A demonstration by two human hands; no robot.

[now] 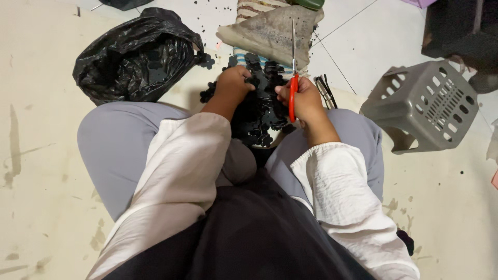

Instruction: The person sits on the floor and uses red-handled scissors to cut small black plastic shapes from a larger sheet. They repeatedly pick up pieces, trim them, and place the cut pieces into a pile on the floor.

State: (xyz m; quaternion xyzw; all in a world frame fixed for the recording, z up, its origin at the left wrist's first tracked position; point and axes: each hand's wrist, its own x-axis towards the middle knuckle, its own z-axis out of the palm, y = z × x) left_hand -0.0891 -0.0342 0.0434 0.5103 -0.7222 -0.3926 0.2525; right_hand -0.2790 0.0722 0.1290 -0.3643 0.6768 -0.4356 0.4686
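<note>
Your right hand (pixel 306 101) is clamped around the red handles of the scissors (pixel 293 67), blades pointing away from you. Your left hand (pixel 233 83) is closed on the black lacy material (pixel 259 111), which lies heaped between your knees (grip detail hidden by the fingers). A second dark pair of scissors (pixel 326 89) lies just beside your right hand. Farther out: black plastic bag (pixel 137 54) to the left, grey plastic stool (pixel 425 106) tipped over on the right, worn cushion (pixel 270 33) ahead
</note>
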